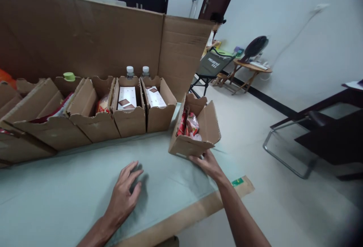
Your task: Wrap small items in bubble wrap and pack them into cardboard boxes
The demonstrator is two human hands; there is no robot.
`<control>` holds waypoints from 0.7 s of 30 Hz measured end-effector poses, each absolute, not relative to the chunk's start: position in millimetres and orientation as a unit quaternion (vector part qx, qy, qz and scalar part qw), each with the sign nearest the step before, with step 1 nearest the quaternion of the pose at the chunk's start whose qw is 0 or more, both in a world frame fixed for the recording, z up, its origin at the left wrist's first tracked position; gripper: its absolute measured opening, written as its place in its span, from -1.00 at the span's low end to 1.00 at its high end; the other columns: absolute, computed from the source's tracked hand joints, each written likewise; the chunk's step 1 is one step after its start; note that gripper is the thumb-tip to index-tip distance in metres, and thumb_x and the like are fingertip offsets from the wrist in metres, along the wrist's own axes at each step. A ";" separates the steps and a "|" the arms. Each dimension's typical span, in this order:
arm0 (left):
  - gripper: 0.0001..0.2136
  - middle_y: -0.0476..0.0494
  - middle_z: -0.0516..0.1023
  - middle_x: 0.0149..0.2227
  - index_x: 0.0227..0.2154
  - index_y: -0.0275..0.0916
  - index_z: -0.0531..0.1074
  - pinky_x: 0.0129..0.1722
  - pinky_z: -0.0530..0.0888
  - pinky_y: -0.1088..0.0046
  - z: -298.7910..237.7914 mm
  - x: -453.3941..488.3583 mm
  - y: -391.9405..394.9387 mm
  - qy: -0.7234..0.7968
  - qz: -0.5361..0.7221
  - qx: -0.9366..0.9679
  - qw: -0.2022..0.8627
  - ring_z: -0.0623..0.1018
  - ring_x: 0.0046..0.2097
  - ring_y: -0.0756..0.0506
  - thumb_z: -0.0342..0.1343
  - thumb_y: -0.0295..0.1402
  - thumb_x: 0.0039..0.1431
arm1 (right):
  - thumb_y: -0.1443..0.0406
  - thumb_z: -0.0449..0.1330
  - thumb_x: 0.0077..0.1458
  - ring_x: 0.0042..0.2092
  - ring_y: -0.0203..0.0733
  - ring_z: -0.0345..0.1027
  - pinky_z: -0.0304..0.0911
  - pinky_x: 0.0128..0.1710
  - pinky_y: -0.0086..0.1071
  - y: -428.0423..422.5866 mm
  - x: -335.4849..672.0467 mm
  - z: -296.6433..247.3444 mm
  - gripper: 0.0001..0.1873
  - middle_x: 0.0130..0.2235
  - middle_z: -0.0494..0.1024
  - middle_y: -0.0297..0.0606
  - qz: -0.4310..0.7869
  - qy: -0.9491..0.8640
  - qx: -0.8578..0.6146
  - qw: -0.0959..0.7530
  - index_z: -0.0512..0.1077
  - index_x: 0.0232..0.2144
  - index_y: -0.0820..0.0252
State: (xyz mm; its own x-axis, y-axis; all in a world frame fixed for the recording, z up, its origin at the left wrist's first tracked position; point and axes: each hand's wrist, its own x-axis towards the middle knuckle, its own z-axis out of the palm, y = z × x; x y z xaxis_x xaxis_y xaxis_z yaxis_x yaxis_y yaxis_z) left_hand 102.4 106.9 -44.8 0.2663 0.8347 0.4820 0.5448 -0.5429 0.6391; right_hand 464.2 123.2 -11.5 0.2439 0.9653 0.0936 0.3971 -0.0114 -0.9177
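My right hand grips the near bottom edge of an open cardboard box at the table's right end. Red snack packets sit inside that box. My left hand rests palm down on the pale green table cover, fingers spread and holding nothing. A row of several open cardboard boxes stands farther back. Two of them hold white cartons and clear bottles with white caps.
A tall cardboard wall runs behind the boxes. To the right on the floor stand a folding chair, a small round wooden table with a fan, and a dark chair with a metal frame. A person sits partly hidden behind the cardboard.
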 end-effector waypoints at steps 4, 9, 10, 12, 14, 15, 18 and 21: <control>-0.76 -0.24 0.58 0.11 -0.10 -0.12 0.56 0.06 0.59 0.07 -47.1 101.1 107.4 0.444 0.431 0.771 0.149 0.54 0.19 -0.25 0.09 -0.48 0.26 | 0.02 0.47 -0.18 -0.05 0.03 0.49 0.41 0.00 -0.09 181.3 489.1 4.1 -0.39 -0.05 0.63 -0.15 0.361 -0.540 -0.597 0.471 0.48 -0.10 0.16; -0.77 -0.25 0.60 0.08 -0.10 -0.13 0.55 0.03 0.61 0.11 -43.2 104.1 110.3 0.437 0.428 0.780 0.132 0.56 0.16 -0.24 0.08 -0.49 0.26 | 0.08 0.42 -0.21 0.05 0.00 0.46 0.38 0.07 -0.12 251.2 498.3 8.3 -0.32 0.06 0.61 -0.11 0.374 -0.545 -0.574 0.483 0.47 -0.01 0.18; -0.77 -0.25 0.60 0.08 -0.10 -0.13 0.55 0.03 0.62 0.12 -42.7 104.0 110.3 0.437 0.426 0.781 0.130 0.56 0.16 -0.24 0.08 -0.49 0.26 | 0.09 0.40 -0.21 0.06 0.00 0.46 0.37 0.08 -0.13 261.2 497.0 7.2 -0.32 0.07 0.61 -0.11 0.374 -0.545 -0.573 0.484 0.47 0.00 0.18; -0.77 -0.26 0.59 0.09 -0.10 -0.14 0.55 0.02 0.62 0.12 -42.6 103.6 109.7 0.439 0.420 0.783 0.130 0.56 0.16 -0.24 0.08 -0.49 0.26 | 0.13 0.38 -0.22 0.06 -0.01 0.46 0.37 0.08 -0.13 275.1 493.0 5.5 -0.32 0.07 0.61 -0.12 0.374 -0.546 -0.572 0.484 0.47 0.02 0.17; -0.76 -0.27 0.59 0.10 -0.10 -0.13 0.55 0.02 0.62 0.10 -43.8 103.5 108.8 0.442 0.412 0.785 0.135 0.55 0.18 -0.25 0.08 -0.48 0.25 | 0.17 0.36 -0.21 0.04 -0.02 0.48 0.38 0.07 -0.13 281.3 489.0 5.7 -0.33 0.05 0.63 -0.14 0.374 -0.551 -0.572 0.480 0.47 0.03 0.17; -0.76 -0.27 0.58 0.11 -0.11 -0.13 0.55 0.02 0.62 0.09 -44.7 103.5 108.3 0.443 0.409 0.786 0.138 0.54 0.18 -0.26 0.08 -0.48 0.25 | 0.18 0.34 -0.18 0.03 -0.02 0.50 0.38 0.06 -0.14 281.8 487.6 6.9 -0.35 0.02 0.65 -0.14 0.372 -0.555 -0.572 0.476 0.48 0.03 0.18; -0.75 -0.26 0.58 0.12 -0.10 -0.13 0.56 0.03 0.62 0.06 -47.7 104.2 107.7 0.445 0.405 0.786 0.140 0.53 0.19 -0.28 0.08 -0.48 0.23 | 0.21 0.29 -0.10 -0.02 -0.04 0.54 0.41 -0.01 -0.18 274.6 487.8 15.6 -0.47 -0.07 0.67 -0.13 0.357 -0.568 -0.580 0.463 0.54 -0.03 0.24; -0.74 -0.26 0.58 0.11 -0.11 -0.13 0.56 0.04 0.62 0.06 -49.4 104.2 107.4 0.450 0.410 0.782 0.138 0.54 0.19 -0.27 0.07 -0.49 0.23 | 0.20 0.32 -0.11 -0.13 -0.03 0.55 0.43 -0.10 -0.16 256.0 491.7 31.7 -0.54 -0.15 0.67 -0.09 0.289 -0.559 -0.614 0.476 0.56 -0.12 0.27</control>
State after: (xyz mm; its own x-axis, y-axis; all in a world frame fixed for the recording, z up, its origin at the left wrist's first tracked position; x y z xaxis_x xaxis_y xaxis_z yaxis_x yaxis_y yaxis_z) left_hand 104.2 107.4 -49.4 0.2598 0.8160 0.5164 0.5906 -0.5573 0.5836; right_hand 491.7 256.0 31.7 0.2069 0.9622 0.1772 0.4110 0.0789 -0.9082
